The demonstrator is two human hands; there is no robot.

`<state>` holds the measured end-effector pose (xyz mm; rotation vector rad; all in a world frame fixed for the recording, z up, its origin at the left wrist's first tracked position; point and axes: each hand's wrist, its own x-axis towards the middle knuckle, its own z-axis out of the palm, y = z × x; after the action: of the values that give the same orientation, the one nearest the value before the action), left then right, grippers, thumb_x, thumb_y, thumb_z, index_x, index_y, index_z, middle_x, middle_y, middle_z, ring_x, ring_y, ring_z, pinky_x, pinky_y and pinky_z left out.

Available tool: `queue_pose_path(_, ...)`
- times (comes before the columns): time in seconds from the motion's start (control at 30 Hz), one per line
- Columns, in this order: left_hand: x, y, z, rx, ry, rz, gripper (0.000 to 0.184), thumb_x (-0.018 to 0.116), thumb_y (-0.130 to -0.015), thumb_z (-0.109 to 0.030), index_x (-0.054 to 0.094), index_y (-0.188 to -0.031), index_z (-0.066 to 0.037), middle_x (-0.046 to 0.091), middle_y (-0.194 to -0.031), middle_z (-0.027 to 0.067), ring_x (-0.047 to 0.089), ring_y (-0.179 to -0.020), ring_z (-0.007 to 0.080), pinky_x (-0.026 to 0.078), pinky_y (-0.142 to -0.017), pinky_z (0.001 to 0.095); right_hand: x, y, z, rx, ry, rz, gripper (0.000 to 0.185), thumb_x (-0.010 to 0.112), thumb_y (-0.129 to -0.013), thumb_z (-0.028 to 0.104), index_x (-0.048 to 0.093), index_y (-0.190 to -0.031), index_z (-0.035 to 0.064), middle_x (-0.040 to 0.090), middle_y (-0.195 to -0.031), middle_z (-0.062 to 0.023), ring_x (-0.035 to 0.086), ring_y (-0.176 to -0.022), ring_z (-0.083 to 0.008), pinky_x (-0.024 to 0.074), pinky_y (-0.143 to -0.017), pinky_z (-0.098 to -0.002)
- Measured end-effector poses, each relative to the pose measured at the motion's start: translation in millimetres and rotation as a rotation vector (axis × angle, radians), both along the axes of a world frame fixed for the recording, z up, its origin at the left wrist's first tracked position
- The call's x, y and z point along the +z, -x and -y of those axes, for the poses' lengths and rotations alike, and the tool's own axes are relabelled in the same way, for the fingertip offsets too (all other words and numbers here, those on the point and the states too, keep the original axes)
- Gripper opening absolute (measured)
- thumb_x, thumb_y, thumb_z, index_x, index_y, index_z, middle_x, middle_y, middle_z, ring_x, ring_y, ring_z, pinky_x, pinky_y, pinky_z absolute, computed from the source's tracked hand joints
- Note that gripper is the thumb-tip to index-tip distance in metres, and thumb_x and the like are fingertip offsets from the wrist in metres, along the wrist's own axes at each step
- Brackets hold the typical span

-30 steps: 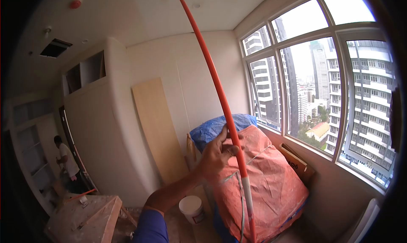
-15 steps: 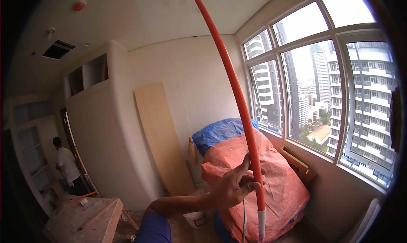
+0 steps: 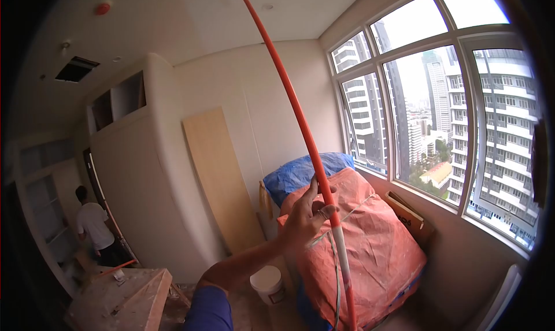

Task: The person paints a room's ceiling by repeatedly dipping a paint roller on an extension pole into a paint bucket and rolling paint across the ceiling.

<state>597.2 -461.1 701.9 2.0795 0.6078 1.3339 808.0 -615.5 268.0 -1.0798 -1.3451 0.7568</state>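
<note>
A long orange-red pole (image 3: pixel 289 94) with a white band low down runs from the bottom of the view up towards the ceiling, leaning left. Its yellow tip shows at the top edge. My left hand (image 3: pixel 306 215), on an arm in a blue sleeve, has its fingers closed round the pole just above the white band. Behind the hand and pole is a large bundle under an orange sheet (image 3: pixel 381 244), with a blue sheet (image 3: pixel 300 172) at its back. My right hand is out of view.
A white bucket (image 3: pixel 267 282) stands on the floor below my forearm. A dusty work table (image 3: pixel 136 296) is at lower left, with a person (image 3: pixel 95 224) beyond it. A wooden board (image 3: pixel 217 169) leans on the wall. Windows line the right, above a cardboard box (image 3: pixel 404 212).
Compared with half a second ago, my left hand and the pole are higher and further left, and the pole's yellow tip shows again. The person at the far left has shifted slightly.
</note>
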Motion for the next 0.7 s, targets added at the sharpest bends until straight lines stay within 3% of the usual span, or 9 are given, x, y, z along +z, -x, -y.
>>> queue_pose_path(0.17,-12,9,-35,0.032,0.059,0.019,0.075,0.060,-0.099,-0.005,0.012,-0.157,0.002,0.052,-0.133,0.0127,0.064,-0.100,0.0143,0.056,-0.089,0.0286,14,21,-49,-0.099,-0.191,-0.045,0.038,0.049,-0.106,0.028,0.058,-0.080,0.0006,0.056,-0.064,-0.0087,0.050,-0.057,-0.0167,0.0382,-0.052,-0.0356)
queue_pose_path(0.27,-15,19,-61,0.088,0.010,-0.012,0.068,0.060,-0.099,-0.003,0.021,-0.154,0.004,0.052,-0.133,0.0117,0.065,-0.103,0.0148,0.056,-0.088,0.0280,-22,22,-92,0.109,0.075,-0.134,0.035,0.049,-0.106,0.026,0.063,-0.090,-0.0019,0.056,-0.064,-0.0096,0.051,-0.058,-0.0173,0.0388,-0.052,-0.0355)
queue_pose_path(0.37,2,25,-79,0.124,0.002,0.083,0.062,0.059,-0.098,0.000,0.027,-0.150,0.006,0.052,-0.132,0.0113,0.065,-0.107,0.0173,0.056,-0.089,0.0277,90,32,-75,0.042,0.033,0.064,0.042,0.050,-0.103,0.036,0.059,-0.082,0.0016,0.056,-0.061,-0.0074,0.057,-0.059,-0.0188,0.0411,-0.056,-0.0367)
queue_pose_path(0.47,26,33,-97,0.121,0.024,0.136,0.062,0.059,-0.098,-0.003,0.028,-0.151,0.002,0.049,-0.136,0.0149,0.065,-0.112,0.0236,0.055,-0.093,0.0335,75,51,-104,0.094,0.028,-0.101,0.040,0.052,-0.103,0.036,0.058,-0.083,0.0020,0.054,-0.062,-0.0082,0.054,-0.060,-0.0182,0.0404,-0.055,-0.0375)
queue_pose_path(0.57,41,42,-107,0.116,0.055,0.122,0.065,0.060,-0.097,-0.007,0.028,-0.153,-0.001,0.047,-0.139,0.0170,0.063,-0.114,0.0255,0.054,-0.096,0.0374,113,57,-103,0.056,0.018,-0.015,0.038,0.049,-0.106,0.035,0.054,-0.083,0.0061,0.045,-0.065,0.0018,0.043,-0.061,-0.0076,0.0366,-0.052,-0.0294)
queue_pose_path(0.67,42,44,-111,0.101,0.073,0.130,0.070,0.064,-0.096,-0.011,0.027,-0.154,0.000,0.047,-0.139,0.0167,0.061,-0.118,0.0257,0.053,-0.098,0.0379,108,56,-111,0.054,-0.037,0.015,0.036,0.052,-0.105,0.034,0.054,-0.082,0.0058,0.048,-0.064,0.0016,0.044,-0.059,-0.0083,0.0364,-0.051,-0.0301)
queue_pose_path(0.7,40,43,-107,0.069,0.089,0.152,0.072,0.066,-0.094,-0.013,0.027,-0.154,0.000,0.047,-0.139,0.0165,0.060,-0.119,0.0256,0.052,-0.099,0.0380,100,52,-113,0.067,-0.018,0.002,0.037,0.051,-0.104,0.035,0.055,-0.082,0.0047,0.049,-0.063,-0.0025,0.047,-0.058,-0.0124,0.0373,-0.051,-0.0330)
